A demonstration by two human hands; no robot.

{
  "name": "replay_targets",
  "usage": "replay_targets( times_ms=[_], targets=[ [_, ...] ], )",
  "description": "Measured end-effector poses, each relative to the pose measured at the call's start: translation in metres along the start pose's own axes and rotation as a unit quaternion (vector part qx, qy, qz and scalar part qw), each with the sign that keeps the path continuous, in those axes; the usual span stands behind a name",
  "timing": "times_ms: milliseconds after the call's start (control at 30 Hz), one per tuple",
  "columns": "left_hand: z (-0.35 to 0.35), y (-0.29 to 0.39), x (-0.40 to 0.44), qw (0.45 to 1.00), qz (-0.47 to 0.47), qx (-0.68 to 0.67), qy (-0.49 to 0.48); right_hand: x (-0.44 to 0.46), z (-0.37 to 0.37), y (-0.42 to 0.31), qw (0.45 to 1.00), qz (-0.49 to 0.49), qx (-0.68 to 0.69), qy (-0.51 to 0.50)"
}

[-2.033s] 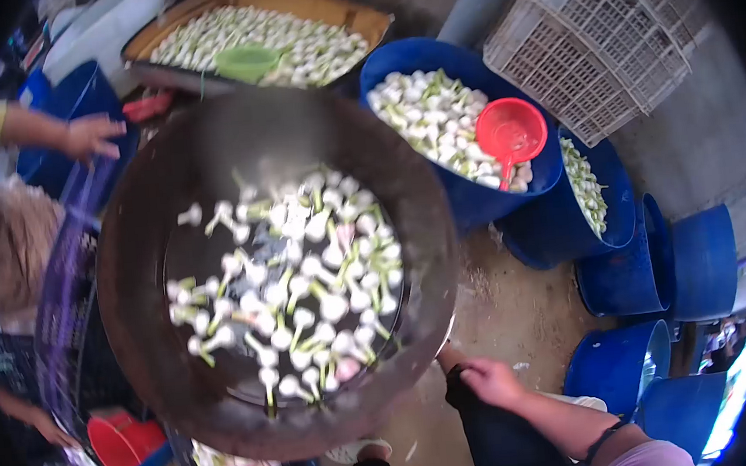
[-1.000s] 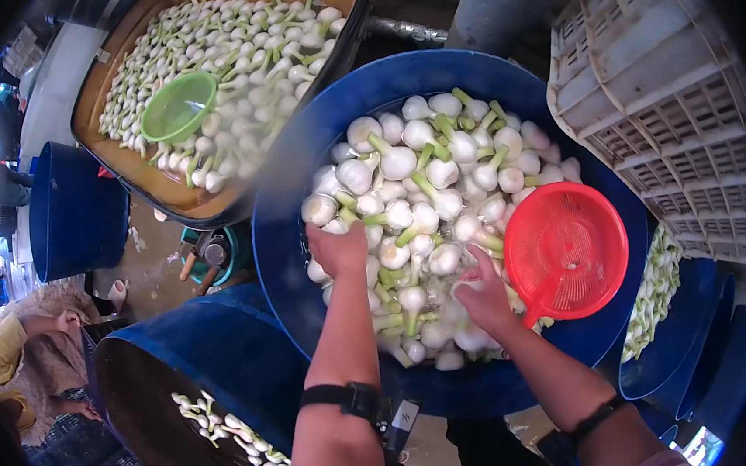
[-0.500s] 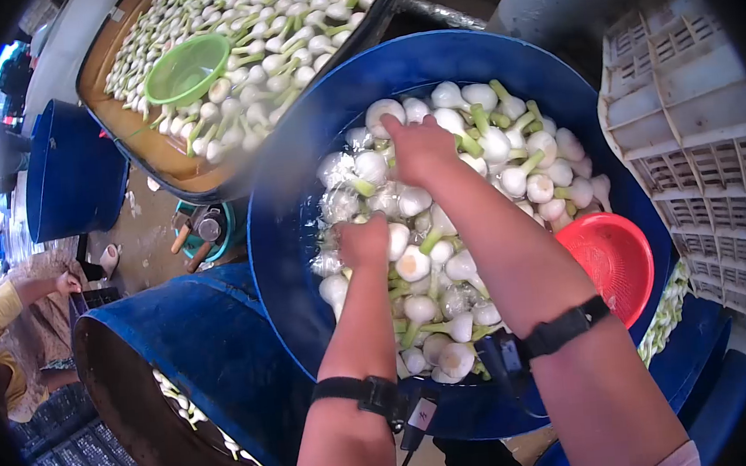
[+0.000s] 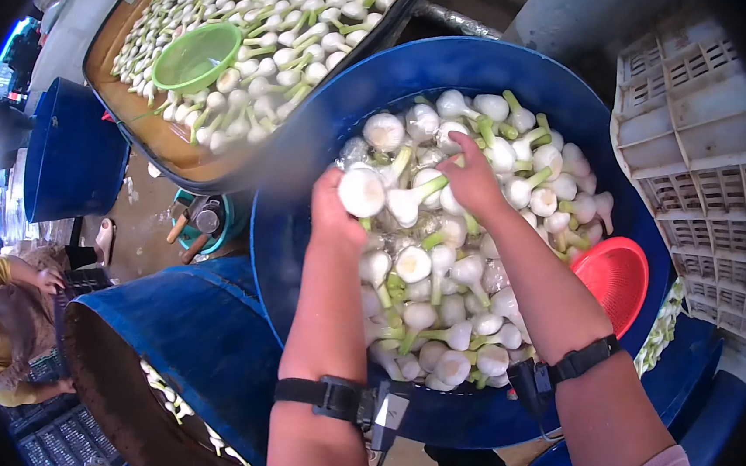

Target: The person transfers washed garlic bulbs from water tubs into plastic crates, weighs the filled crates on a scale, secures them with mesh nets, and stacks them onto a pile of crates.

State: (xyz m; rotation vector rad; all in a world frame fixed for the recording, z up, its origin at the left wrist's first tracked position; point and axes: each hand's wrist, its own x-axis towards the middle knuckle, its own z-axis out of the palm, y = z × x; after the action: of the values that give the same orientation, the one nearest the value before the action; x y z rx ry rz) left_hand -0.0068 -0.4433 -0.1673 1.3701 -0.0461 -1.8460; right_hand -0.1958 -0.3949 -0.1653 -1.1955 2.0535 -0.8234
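Toward the far left of the blue tub (image 4: 554, 87), a large garlic bulb (image 4: 361, 192) sits at the fingers of your left hand (image 4: 333, 214), which holds it with its pale round end facing up. Just right of it, between your hands, a stemmed bulb (image 4: 403, 206) has its long axis slanting up and rightward, stem tip nearest your right hand (image 4: 480, 188). That hand's fingers are parted; whether they grip the stem, you cannot tell.
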Motion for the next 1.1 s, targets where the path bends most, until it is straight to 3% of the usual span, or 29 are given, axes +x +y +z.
replay_targets(
  times_ms=[33,67,133,200,267,333,367,433,533,600,667,733,800,900,1033,1100],
  targets=[
    [0.008,0.009,-0.014,0.997,-0.063,-0.042,-0.011,0.001,-0.009,0.005,0.995,0.038,0.079,-0.054],
    [0.007,0.01,-0.012,0.997,-0.066,-0.043,-0.014,-0.001,-0.019,-0.002,0.978,0.077,0.159,-0.107],
    [0.004,0.009,-0.009,0.989,-0.118,-0.086,-0.023,-0.004,-0.03,-0.014,0.985,0.065,0.109,-0.115],
    [0.003,0.001,-0.012,0.995,-0.08,-0.056,-0.021,0.007,-0.031,-0.02,0.985,0.033,0.124,-0.115],
    [0.001,-0.009,-0.018,0.998,-0.042,-0.053,0.011,0.037,-0.022,-0.017,0.983,0.06,0.092,-0.149],
    [-0.01,-0.016,-0.036,0.996,-0.047,-0.078,-0.006,0.063,-0.009,-0.021,0.995,-0.02,-0.046,-0.084],
    [-0.013,-0.019,-0.05,0.994,-0.048,-0.1,-0.008,0.079,-0.006,-0.023,0.995,-0.023,-0.045,-0.086],
    [-0.021,-0.027,-0.083,0.99,-0.05,-0.134,-0.012,0.102,0.002,-0.029,0.949,0.01,-0.194,-0.247],
    [-0.029,-0.047,-0.135,0.99,-0.002,-0.143,0.008,0.115,0.013,-0.029,0.909,0.034,-0.265,-0.321],
    [-0.038,-0.042,-0.173,0.989,-0.064,-0.113,-0.075,0.117,0.025,-0.007,0.902,0.021,-0.332,-0.276],
    [-0.048,-0.053,-0.189,0.978,-0.033,-0.137,-0.154,0.098,0.033,0.034,0.97,0.049,-0.049,-0.231],
    [-0.047,-0.052,-0.208,0.972,-0.026,-0.148,-0.181,0.044,0.006,-0.009,0.954,0.024,0.122,-0.273],
    [-0.052,-0.057,-0.227,0.98,0.006,-0.117,-0.159,-0.01,-0.014,-0.039,0.957,0.037,0.197,-0.212],
    [-0.058,-0.049,-0.252,0.981,0.06,-0.059,-0.177,-0.076,-0.047,-0.053,0.938,0.07,0.263,-0.216],
    [-0.073,-0.038,-0.3,0.975,0.051,-0.074,-0.202,-0.157,-0.081,-0.078,0.879,0.128,0.391,-0.241],
    [-0.087,-0.032,-0.335,0.976,-0.021,-0.159,-0.15,-0.187,-0.085,-0.098,0.83,0.186,0.472,-0.23]
  ],
)
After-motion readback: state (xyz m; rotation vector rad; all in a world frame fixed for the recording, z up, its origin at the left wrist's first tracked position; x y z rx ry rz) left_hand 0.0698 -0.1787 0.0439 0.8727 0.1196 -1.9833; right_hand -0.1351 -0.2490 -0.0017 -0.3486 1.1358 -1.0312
